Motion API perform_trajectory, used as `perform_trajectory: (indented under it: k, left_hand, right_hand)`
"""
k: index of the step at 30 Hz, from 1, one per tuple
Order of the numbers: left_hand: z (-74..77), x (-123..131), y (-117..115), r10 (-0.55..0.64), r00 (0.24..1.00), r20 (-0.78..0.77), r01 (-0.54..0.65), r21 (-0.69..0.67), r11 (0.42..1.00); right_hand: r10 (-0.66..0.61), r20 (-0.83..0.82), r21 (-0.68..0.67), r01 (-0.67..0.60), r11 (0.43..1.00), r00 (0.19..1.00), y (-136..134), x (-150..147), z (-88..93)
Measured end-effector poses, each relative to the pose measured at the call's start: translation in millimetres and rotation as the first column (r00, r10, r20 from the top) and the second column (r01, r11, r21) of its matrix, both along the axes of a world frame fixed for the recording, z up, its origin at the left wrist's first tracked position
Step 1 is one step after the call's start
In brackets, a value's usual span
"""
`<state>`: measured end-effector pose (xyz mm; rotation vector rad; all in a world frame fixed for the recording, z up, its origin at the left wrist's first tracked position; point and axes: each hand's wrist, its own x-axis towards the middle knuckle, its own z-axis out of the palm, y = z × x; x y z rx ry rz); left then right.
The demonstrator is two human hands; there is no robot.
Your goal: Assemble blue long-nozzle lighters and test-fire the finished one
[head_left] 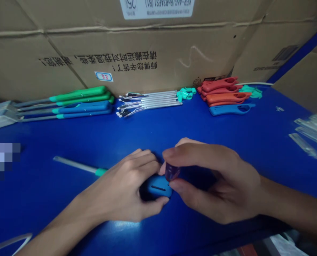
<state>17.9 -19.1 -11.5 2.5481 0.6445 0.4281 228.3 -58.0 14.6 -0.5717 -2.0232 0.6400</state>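
My left hand [129,185] is closed around the blue body of a long-necked lighter [158,186], holding it down on the blue table. The lighter's rounded end, with a dark slot, shows between thumb and fingers. Its pale metal tube [75,165] with a green collar sticks out to the left, beyond the hand. Between thumb and fingers, my right hand [219,181] grips a screwdriver by its purple see-through handle [172,171]. That handle stands roughly upright at the lighter's right end; its tip is hidden from view.
Along a cardboard box [174,42] lie assembled green and blue lighters [81,93], metal tubes with wires [158,99], teal caps [186,93] and red, orange and blue handle shells [227,96]. Clear plastic parts [307,135] lie at the right.
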Motion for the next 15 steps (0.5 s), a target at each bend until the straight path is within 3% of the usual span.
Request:
perform_trajectory:
  k: [9, 15]
  left_hand:
    - [-0.7, -0.4, -1.0, 0.008, 1.0, -0.01, -0.007, 0.065, 0.998]
    - [-2.3, -1.3, -0.9, 0.006, 1.0, -0.002, -0.006, 0.04, 0.999]
  right_hand:
    - [0.046, 0.039, 0.033, -0.047, 0.998, 0.998, 4.7, 0.0, 1.0]
    - [0.083, 0.007, -0.045, -0.082, 0.996, 0.997, 3.1, 0.0, 3.1]
